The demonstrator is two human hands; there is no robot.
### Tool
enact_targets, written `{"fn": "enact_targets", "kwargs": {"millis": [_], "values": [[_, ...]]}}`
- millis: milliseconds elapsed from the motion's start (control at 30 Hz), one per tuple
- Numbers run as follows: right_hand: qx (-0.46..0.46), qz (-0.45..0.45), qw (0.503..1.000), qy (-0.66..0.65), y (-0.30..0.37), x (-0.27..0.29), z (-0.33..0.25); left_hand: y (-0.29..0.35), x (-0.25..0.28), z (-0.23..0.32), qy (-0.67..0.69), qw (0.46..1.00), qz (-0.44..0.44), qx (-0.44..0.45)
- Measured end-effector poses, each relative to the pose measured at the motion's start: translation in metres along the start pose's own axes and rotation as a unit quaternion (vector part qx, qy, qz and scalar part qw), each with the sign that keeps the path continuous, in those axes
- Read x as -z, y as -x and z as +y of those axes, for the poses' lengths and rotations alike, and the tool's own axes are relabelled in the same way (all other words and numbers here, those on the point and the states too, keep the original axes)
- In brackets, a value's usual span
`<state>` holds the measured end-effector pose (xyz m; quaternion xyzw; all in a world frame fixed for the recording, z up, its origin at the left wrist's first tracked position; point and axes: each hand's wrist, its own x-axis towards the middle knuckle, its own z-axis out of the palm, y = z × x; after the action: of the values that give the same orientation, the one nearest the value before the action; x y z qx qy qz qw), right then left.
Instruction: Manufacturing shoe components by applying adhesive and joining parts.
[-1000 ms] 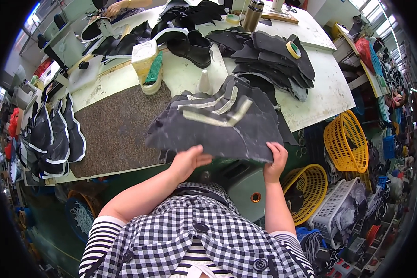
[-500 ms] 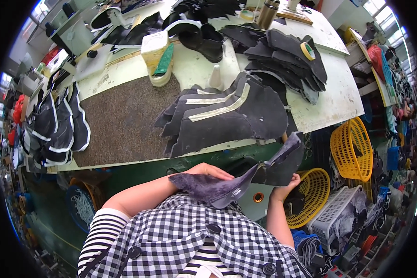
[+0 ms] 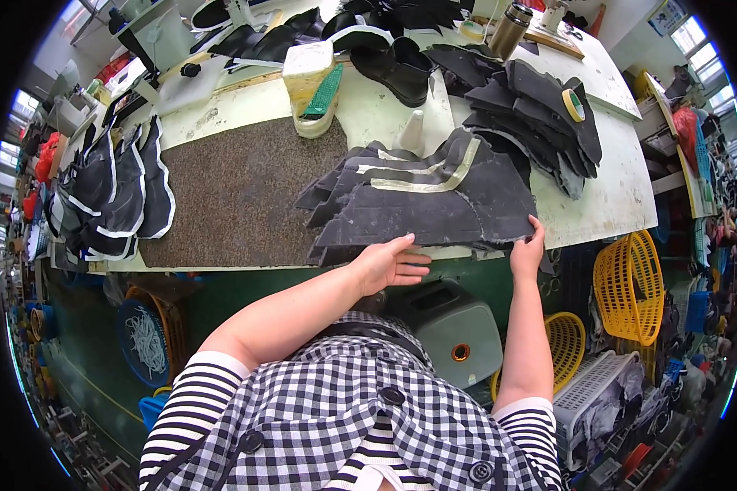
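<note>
A fanned stack of dark grey shoe-upper pieces [image 3: 434, 214] lies at the table's front edge, with pale tape strips along the pieces' upper curves. My right hand [image 3: 528, 252] pinches the right end of the top piece between thumb and fingers. Just in front of the stack's lower edge is my left hand [image 3: 387, 266], its fingers stretched out and apart, holding nothing. The thumb of that hand reaches up to the edge of the pieces.
Left of the stack lies a brown mat [image 3: 241, 200], with white-edged dark pieces [image 3: 127, 192] beyond it. Behind stand a glue-stained container [image 3: 309, 69] with a green brush [image 3: 326, 92], a white cone [image 3: 412, 129], a black shoe [image 3: 393, 69] and more dark pieces [image 3: 532, 110]. Yellow baskets [image 3: 628, 286] stand right.
Both hands have moved forward from my lap to the stack. The fleece-lined piece they held is gone from over my lap, and the stack shows another tape strip. My left hand is now free.
</note>
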<state>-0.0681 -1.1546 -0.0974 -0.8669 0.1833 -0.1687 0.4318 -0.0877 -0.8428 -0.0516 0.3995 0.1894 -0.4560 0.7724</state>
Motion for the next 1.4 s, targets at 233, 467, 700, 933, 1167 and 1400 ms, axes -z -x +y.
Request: {"fn": "enact_targets", "kwargs": {"millis": [233, 467, 700, 933, 1167, 1400], "values": [[0.173, -0.028, 0.976, 0.129, 0.059, -0.003, -0.034, 0.003, 0.002, -0.014, 0.046, 0.998, 0.032, 0.015], [0.255, -0.008, 0.958, 0.129, 0.050, -0.009, -0.046, 0.006, -0.020, -0.022, 0.101, 0.982, 0.084, -0.132], [0.335, 0.041, 0.939, 0.061, 0.015, 0.012, -0.083, 0.003, -0.027, -0.021, 0.005, 0.967, 0.095, -0.237], [0.398, -0.015, 0.917, 0.030, 0.027, 0.013, -0.119, 0.020, -0.033, -0.025, -0.082, 0.983, 0.126, -0.110], [0.390, -0.058, 0.919, 0.002, 0.043, -0.030, -0.126, 0.032, 0.011, 0.031, -0.388, 0.804, 0.195, -0.406], [0.371, -0.183, 0.904, 0.110, 0.072, -0.062, -0.115, 0.002, 0.084, 0.081, -0.472, 0.706, 0.453, -0.273]]}}
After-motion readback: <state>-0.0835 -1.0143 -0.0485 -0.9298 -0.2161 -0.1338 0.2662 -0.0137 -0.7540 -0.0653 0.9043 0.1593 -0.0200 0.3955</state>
